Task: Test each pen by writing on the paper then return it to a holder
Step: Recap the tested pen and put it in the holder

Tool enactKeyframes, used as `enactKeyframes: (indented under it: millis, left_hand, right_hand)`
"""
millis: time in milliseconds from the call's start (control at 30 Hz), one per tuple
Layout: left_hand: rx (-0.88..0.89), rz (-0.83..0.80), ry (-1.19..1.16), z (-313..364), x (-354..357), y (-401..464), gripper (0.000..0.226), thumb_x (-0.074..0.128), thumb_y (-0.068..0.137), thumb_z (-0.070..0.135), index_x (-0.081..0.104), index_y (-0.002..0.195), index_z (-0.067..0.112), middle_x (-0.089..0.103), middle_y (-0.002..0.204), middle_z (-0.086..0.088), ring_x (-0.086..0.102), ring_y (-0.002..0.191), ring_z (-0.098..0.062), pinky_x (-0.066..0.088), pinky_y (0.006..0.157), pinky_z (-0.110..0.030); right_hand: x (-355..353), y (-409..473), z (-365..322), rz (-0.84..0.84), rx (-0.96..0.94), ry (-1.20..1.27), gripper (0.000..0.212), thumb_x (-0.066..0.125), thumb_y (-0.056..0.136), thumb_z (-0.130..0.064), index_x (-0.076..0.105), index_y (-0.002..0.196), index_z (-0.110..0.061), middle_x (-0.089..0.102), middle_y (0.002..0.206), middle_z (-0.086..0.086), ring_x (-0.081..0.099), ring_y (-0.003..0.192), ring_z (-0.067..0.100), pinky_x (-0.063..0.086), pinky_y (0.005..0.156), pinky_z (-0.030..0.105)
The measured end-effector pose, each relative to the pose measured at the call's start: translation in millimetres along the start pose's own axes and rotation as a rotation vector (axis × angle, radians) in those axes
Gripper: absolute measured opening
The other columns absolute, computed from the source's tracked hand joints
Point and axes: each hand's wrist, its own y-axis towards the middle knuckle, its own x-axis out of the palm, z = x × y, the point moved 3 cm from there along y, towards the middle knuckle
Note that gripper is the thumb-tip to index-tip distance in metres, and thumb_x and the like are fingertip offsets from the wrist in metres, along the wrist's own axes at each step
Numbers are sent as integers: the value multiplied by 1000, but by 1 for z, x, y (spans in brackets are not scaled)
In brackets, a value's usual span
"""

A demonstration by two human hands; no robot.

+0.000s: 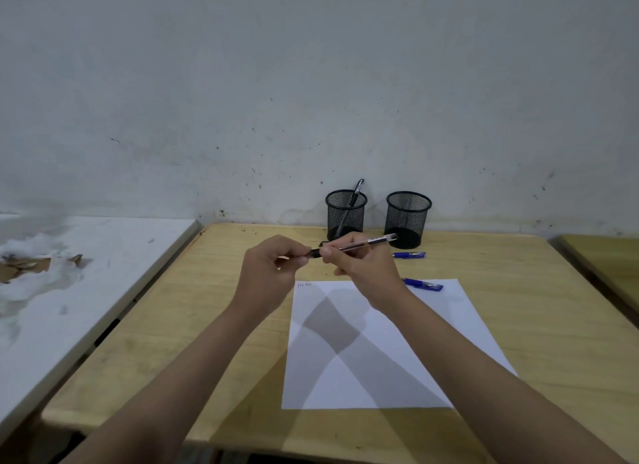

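Note:
Above the far end of the white paper (415, 339) my right hand (363, 266) grips a clear-barrelled black pen (366, 243), which lies nearly level. My left hand (268, 268) pinches the pen's black cap end (315, 253). A few small words are written at the paper's top left corner. Two black mesh holders stand by the wall: the left holder (345, 218) has one black pen (354, 197) leaning in it, and the right holder (408, 218) looks empty. Two blue pens lie on the table, one (409, 255) near the right holder, the other (423, 284) on the paper's top edge.
The wooden table (207, 325) stands against a grey-white wall. A white table (69, 273) with torn brown scraps on it adjoins on the left. Another wooden table's edge (608, 266) shows at the far right.

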Motion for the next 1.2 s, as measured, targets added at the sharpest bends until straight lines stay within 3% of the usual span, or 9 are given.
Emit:
enactKeyframes:
  millis: [233,400,500,600,700,867,1000,1100,1200]
  left_hand:
    - [110,-19,54,22,-6,1,23,67,74,-8,68,72,15,67,71,15,61,72,-8,44,63,-14]
    - [149,18,114,27,-4,12,16,68,76,-4,70,78,12,67,80,6,63,76,-11,50,68,-21]
    - [157,28,180,21,-5,17,15,68,77,0,70,80,15,69,82,4,62,79,-7,47,70,-16]
    - [167,-3,219,17,-3,19,14,68,77,0,71,81,13,68,80,3,59,80,-5,40,71,-7]
    - [183,-26,208,19,2,22,14,67,78,-1,71,82,12,68,79,2,59,79,-6,42,71,-7]
    - [228,-30,158,23,10,34,15,67,80,2,71,89,13,69,84,2,61,80,-4,46,75,-12]
    - [212,1,167,20,19,49,39,67,83,17,57,121,14,61,109,8,56,100,-1,40,88,-8]
    - [131,-53,250,4,31,66,52,63,84,32,48,131,13,56,126,0,50,117,-12,39,99,-25]
    - [58,-125,395,-21,45,91,63,53,81,46,43,135,14,51,135,-3,45,125,-19,34,107,-45]
  right_hand:
    - [3,-13,-14,37,-21,90,6,70,82,-10,66,81,-5,67,68,1,64,66,8,53,58,23]
    - [9,-15,-16,58,271,-96,43,67,82,-42,67,87,1,68,71,4,60,61,3,53,58,26]
    - [3,-15,-27,104,-70,-431,31,74,79,-33,66,73,-4,66,63,7,57,53,5,48,57,25]
    - [-6,-8,-39,133,-527,-707,17,77,73,-22,65,76,-11,63,71,2,55,70,14,45,66,25]
    - [-15,8,-39,46,-595,-911,19,78,71,-21,67,85,-14,66,84,-1,55,82,21,45,75,34]
    - [-26,20,-44,-24,-598,-921,19,71,72,-9,72,90,-12,73,85,1,65,79,23,53,73,40]
    - [-42,40,-50,25,-453,-868,48,71,78,-9,59,123,-23,70,87,0,62,74,12,51,75,27]
    - [-55,63,-55,6,-310,-663,79,69,81,-6,29,142,-36,62,77,8,61,60,19,50,61,20]
    - [-65,91,-60,60,-302,-534,83,66,82,-2,20,143,-35,63,76,9,69,61,17,54,61,18]
